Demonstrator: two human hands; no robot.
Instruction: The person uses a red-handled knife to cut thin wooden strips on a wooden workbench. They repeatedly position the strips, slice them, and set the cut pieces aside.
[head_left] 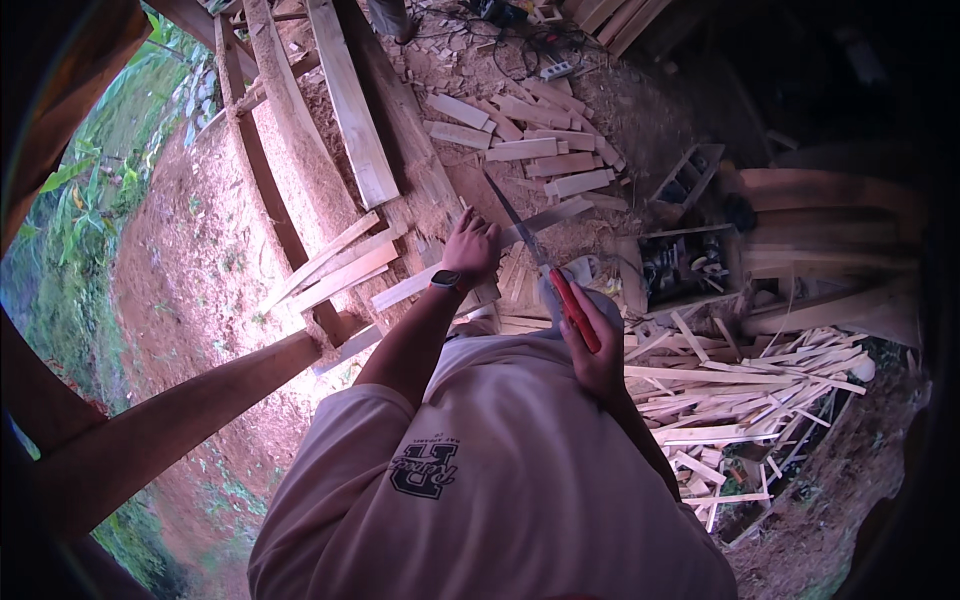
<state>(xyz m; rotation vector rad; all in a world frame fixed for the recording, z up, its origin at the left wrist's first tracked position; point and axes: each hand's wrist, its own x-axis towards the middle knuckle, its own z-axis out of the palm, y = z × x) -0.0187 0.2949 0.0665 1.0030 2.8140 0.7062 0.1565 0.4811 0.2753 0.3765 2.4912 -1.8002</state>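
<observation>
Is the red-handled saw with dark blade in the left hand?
No, the right hand grips the saw's red handle, while the left hand lies on a long pale wooden board.

The right hand (592, 345) grips a red-handled saw (572, 305). The left hand (474, 248) rests on a board (405, 288). Wood pieces (522, 150) lie beyond.

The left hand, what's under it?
A pale board lies under the left hand, sticking out on both sides. The part beneath the palm is covered, so I can't see it.

A red-handled handsaw (562, 287), its narrow dark blade (510, 212) slanted across a long, pale, flat-lying wooden board (562, 213)
</observation>
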